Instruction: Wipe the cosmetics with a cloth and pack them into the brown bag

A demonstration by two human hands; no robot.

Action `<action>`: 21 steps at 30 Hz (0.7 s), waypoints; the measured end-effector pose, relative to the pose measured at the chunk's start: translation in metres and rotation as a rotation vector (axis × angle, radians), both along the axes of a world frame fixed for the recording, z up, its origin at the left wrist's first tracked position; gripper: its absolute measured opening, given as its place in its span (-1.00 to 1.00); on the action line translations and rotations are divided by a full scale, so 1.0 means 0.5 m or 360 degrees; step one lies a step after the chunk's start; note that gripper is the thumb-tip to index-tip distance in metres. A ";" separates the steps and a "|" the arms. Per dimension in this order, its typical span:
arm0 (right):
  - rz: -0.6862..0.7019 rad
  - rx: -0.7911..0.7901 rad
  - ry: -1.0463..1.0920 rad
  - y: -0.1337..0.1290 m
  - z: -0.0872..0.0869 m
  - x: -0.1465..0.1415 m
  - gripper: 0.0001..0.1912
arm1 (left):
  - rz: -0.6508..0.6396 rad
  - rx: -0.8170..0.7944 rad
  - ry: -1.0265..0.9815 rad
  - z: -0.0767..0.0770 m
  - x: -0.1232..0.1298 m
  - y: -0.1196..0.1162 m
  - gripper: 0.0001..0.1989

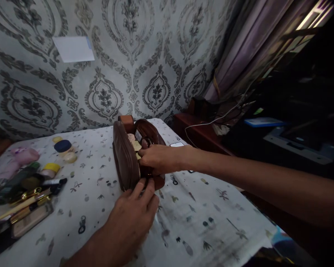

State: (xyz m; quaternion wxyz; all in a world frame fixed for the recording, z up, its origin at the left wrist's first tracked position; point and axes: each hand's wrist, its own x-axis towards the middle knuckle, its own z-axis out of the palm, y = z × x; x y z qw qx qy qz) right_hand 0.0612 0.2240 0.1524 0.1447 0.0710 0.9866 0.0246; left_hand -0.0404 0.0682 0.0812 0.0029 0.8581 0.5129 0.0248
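Note:
A brown zippered bag [125, 159] stands unzipped on the patterned white cloth, with a tan strap [126, 119] at its far end. My left hand [137, 211] grips the near end of the bag, its fingertips hooked over the rim of the opening. From the right, my right hand [158, 157] reaches down into the bag. Its fingers are bent and mostly hidden inside, so what they hold does not show. Close to those fingers, a pale yellow item [137, 145] and a pinkish item [131, 137] show in the opening.
Cosmetics lie on the left of the cloth [100, 215]: a dark green tube [15, 183], a yellow-lidded jar [50, 170], a navy-lidded jar [63, 147] and several brushes and sticks. A phone-like object [177, 144] sits behind my right wrist. A white cable [211, 121] crosses the reddish side furniture [189, 124].

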 end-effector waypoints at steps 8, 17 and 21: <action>-0.0034 -0.0113 -0.0057 -0.004 0.002 -0.008 -0.82 | -0.0008 -0.0007 0.0083 -0.006 -0.003 -0.003 -0.65; 0.0191 -0.0008 -0.0380 -0.023 0.033 -0.005 -0.73 | 0.0038 0.0028 0.0122 -0.001 0.004 -0.013 -0.70; 0.0236 0.0158 -0.0487 -0.036 0.026 -0.012 -0.73 | 0.0016 0.0104 0.0073 -0.011 -0.001 -0.015 -0.70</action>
